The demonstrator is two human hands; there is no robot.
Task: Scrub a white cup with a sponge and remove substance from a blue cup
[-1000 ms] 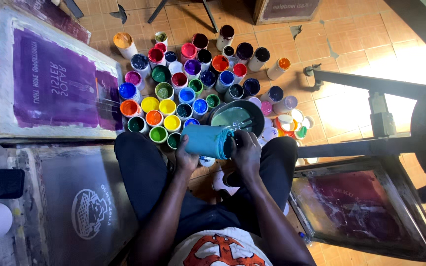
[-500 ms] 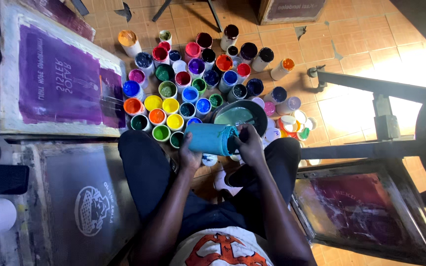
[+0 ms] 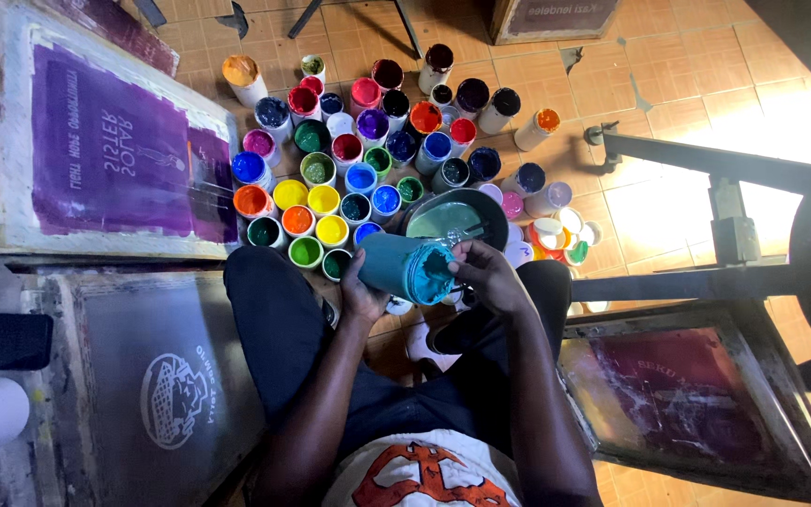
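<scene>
Tiled floor holds many paint pots. Your left hand grips a tilted teal tub over the bowl. Your right hand holds its rim.

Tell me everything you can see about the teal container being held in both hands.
The teal container is a round tub, plastic by the look of it, smeared inside and out with teal paint. It is tipped on its side, its open mouth facing the dark bowl of teal paint on the floor. The left hand cradles its base from below; the right hand reaches to its mouth. It hangs above the person's lap, beside the rows of open paint pots.
</scene>
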